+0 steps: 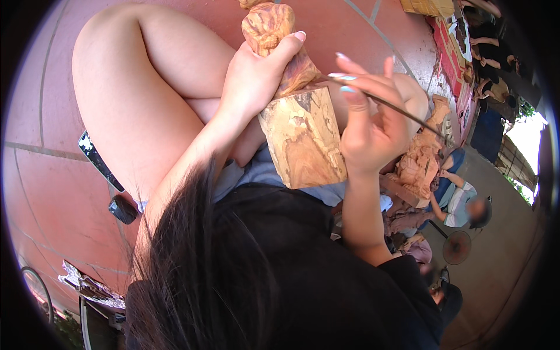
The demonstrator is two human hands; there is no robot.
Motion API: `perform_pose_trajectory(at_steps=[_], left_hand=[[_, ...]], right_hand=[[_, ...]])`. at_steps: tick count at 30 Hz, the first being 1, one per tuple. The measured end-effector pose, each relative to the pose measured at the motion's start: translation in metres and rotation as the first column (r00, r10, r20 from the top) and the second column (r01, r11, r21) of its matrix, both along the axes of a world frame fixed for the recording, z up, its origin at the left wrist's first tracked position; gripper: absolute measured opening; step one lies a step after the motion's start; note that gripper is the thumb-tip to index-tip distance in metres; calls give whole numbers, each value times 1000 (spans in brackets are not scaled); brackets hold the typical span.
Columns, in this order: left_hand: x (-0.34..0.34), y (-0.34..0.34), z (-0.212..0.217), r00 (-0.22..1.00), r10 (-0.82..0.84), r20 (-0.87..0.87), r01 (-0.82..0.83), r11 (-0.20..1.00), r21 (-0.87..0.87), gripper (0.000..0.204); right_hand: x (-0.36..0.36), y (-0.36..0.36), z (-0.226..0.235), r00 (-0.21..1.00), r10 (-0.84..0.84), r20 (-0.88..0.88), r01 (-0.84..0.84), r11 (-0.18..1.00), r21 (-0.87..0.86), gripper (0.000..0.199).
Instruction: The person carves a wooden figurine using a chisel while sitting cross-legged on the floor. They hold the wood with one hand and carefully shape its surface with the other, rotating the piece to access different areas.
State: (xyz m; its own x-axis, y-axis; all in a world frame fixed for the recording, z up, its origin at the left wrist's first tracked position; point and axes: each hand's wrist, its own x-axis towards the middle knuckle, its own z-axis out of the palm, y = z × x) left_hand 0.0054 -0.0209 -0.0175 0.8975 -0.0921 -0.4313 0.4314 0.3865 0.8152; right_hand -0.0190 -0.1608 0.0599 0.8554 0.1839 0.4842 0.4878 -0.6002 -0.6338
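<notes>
Two bent legs (125, 105) box in the wooden carving (304, 140), which sits over the lap, its top running off the upper edge of view. Left's roomier, red tiled floor (49, 192) stretching past the knee; right's tighter, with reddish carvings (417, 163) nearby. Left hand (254, 76) wraps snugly round the figured part; right hand (373, 128) pinches a thin rod (402, 111), other fingers spread. Can't tell if the rod's tip actually touches wood.
</notes>
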Motion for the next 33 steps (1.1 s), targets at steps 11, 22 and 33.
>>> perform_pose_trajectory(at_steps=[11, 22, 33], left_hand=[[-5, 3, -5, 999, -5, -47, 4, 1000, -22, 41], [-4, 1, -5, 998, 13, -57, -13, 1000, 2, 43], [-1, 1, 1, 997, -45, -56, 42, 998, -54, 40]], right_hand=[[11, -14, 7, 995, 88, -53, -88, 996, -16, 4], [4, -15, -2, 997, 7, -73, 7, 980, 198, 6], [-13, -6, -21, 994, 26, -102, -3, 974, 225, 4]])
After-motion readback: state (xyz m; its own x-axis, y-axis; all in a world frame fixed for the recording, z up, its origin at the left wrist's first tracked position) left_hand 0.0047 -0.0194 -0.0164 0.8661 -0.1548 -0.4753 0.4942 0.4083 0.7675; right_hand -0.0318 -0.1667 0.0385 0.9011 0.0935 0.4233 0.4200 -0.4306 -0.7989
